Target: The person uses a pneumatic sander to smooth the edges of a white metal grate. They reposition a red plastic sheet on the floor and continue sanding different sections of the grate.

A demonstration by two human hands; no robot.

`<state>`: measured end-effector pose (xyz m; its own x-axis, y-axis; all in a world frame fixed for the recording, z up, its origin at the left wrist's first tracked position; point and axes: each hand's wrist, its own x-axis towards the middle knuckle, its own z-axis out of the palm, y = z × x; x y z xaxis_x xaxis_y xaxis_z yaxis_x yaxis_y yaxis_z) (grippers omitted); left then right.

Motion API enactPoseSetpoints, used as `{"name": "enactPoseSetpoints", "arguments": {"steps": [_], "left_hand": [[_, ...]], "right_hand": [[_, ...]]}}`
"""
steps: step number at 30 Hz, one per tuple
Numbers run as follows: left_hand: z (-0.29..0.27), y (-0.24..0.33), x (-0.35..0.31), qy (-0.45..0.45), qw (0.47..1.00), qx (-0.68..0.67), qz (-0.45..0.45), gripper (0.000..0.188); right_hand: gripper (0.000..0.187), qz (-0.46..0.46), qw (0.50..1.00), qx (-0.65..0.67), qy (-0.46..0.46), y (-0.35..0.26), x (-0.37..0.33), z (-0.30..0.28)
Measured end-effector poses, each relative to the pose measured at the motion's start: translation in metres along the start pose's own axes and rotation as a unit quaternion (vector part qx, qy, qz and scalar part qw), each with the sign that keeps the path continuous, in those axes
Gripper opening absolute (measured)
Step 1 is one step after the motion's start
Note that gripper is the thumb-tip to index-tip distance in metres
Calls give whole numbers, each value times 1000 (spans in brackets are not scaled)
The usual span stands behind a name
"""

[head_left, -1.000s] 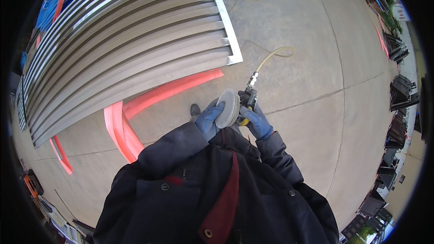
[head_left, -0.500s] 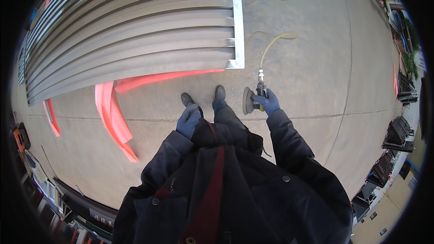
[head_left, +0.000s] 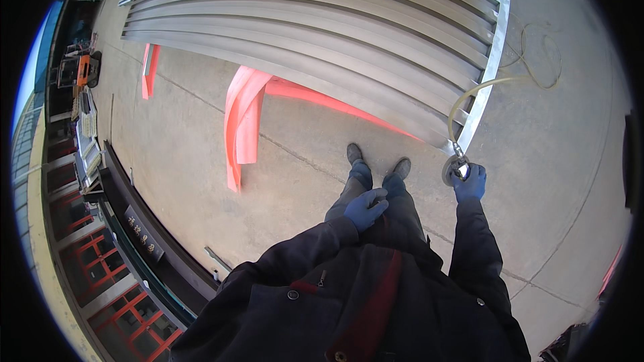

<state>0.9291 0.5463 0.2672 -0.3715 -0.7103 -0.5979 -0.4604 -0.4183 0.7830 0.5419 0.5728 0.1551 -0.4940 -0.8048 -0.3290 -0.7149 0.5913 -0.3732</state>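
In my blue-gloved right hand (head_left: 471,185) I hold an air sander (head_left: 456,169) with a round grey pad. A metal fitting joins it to a yellowish air hose (head_left: 486,85). The sander is beside the near right corner of a large slatted metal panel (head_left: 322,33); whether the two touch, I cannot tell. My left hand (head_left: 366,209), also in a blue glove, hangs in front of my legs, its fingers loosely curled together. Nothing shows in it. Pink foam strips (head_left: 247,117) stick out from under the panel's near edge.
The panel has a bright metal end rail (head_left: 493,43). Beyond it the hose loops over the concrete floor (head_left: 181,181). A long dark beam (head_left: 151,221) and red-framed structures (head_left: 127,308) line the left side. An orange machine (head_left: 84,70) stands far left.
My view has swung left, so the panel and foam appear farther right. The sander has come beside the panel's corner in my right hand. My left hand stays low before my body.
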Motion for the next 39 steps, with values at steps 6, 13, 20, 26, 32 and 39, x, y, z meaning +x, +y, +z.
{"name": "enactPoseSetpoints", "arguments": {"steps": [6, 13, 20, 26, 32, 39], "left_hand": [[-20, -66, 0, 45, 999, -10, -18, 40], [-23, -94, 13, -17, 996, 21, -84, 42], [1, -88, 55, -14, 1000, 4, -4, 44], [52, -68, 115, -64, 989, 62, 121, 48], [112, -38, 182, -15, 950, 133, 283, 61], [112, -34, 206, 38, 963, 113, 241, 74]], "right_hand": [[62, 27, 997, -70, 3, -17, 39, 29], [62, -15, 992, -123, 17, -29, 57, 59], [59, -77, 986, -138, 49, -24, 77, 95], [58, -138, 978, -157, 4, -21, 93, 88], [53, -141, 979, -150, -5, -33, 93, 90], [37, -194, 970, -123, 76, -78, 101, 130]]}}
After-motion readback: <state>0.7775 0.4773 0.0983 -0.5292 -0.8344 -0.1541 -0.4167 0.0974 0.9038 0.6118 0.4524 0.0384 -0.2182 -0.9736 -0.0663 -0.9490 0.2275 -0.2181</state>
